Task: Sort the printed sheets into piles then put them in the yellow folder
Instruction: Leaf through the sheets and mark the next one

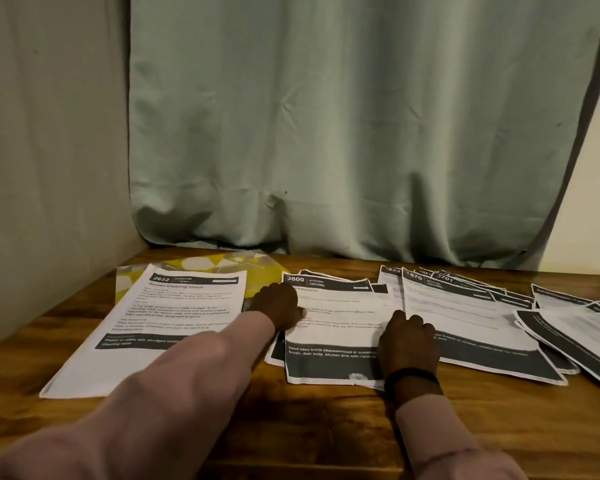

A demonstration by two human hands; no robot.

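while the left hand (278,306) presses the 3800 sheet (329,327), the right hand (409,344) seemingly grips its edge

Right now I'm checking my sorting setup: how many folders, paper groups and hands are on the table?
Yellow folder: 1
Groups of printed sheets: 4 (sheet 2652, pile 3800, pile 1670, far-right pile)
Hands: 2 (left, right)
Total: 7

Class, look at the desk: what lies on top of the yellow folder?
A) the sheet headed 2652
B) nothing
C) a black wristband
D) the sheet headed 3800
A: the sheet headed 2652 overlaps the yellow folder, whose patterned corner shows behind the sheet's top edge.
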